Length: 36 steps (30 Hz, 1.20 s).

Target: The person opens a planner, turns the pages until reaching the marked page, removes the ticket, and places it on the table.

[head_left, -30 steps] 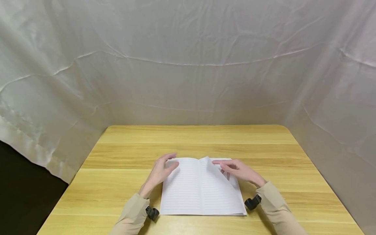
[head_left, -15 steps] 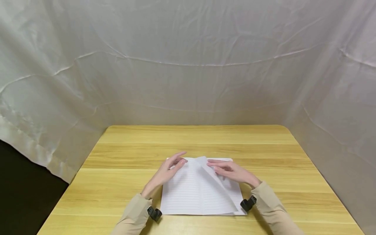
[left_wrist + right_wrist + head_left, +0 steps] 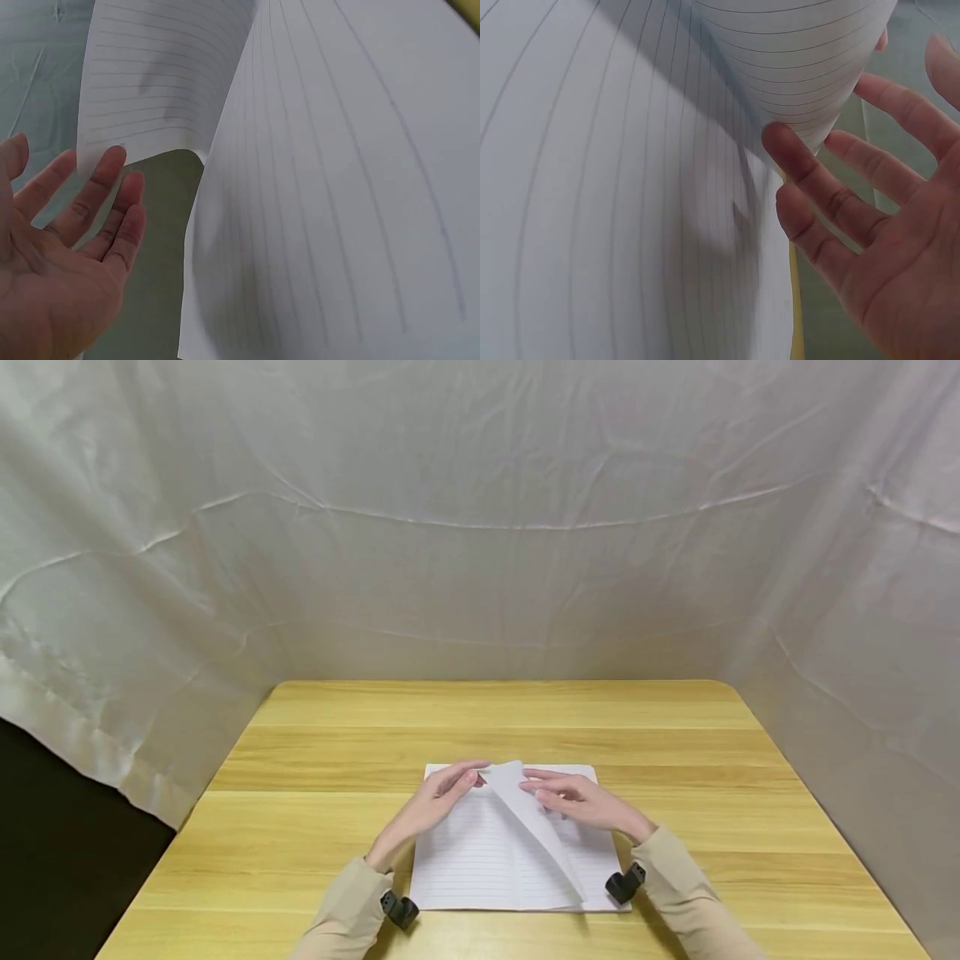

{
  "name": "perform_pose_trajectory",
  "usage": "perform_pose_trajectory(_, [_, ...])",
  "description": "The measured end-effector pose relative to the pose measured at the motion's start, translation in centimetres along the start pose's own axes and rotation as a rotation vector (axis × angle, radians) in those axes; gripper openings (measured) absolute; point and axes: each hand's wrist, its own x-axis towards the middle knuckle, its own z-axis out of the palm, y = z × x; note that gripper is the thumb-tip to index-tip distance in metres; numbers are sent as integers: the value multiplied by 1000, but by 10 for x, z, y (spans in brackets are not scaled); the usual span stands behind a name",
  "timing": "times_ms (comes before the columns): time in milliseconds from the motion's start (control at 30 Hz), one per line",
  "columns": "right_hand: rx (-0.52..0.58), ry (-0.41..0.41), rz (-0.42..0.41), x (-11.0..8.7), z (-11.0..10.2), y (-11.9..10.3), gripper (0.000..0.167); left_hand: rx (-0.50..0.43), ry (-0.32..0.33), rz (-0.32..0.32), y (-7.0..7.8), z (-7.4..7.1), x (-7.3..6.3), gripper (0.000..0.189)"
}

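Observation:
An open notebook with ruled white pages lies on the wooden table. One leaf stands raised and curled near the middle, leaning leftward. My left hand is over the far left part of the notebook; in the left wrist view its loosely bent fingers meet the lifted corner, thumb apart. On the other side, my right hand has its fingers against the leaf's underside. The right wrist view shows those fingers extended and spread at the curled leaf, thumb away from it.
The light wood table extends around the notebook. Pale grey curtains hang behind it and along both sides. A dark area shows at the lower left. Small black cameras sit at both wrists.
The raised leaf has swung further left, uncovering more of the right page. My right hand has moved left with it, and my left hand has shifted right to the leaf's edge.

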Motion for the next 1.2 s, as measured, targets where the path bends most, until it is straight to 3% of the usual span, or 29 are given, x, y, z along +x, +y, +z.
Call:
perform_pose_trajectory(533, [27,36,-24,0,5,2,36,48,27,-11,-9,2,-3,35])
perform_pose_trajectory(733, [30,160,14,-3,3,15,37,95,81,-58,-14,-1,-5,33])
perform_pose_trajectory(1067, [-47,401,187,-10,-8,35,35,92,190,-168,-13,-4,-9,33])
perform_pose_trajectory(1200, [-87,439,209,-12,-12,40,35,109,228,-206,-16,-4,-11,35])
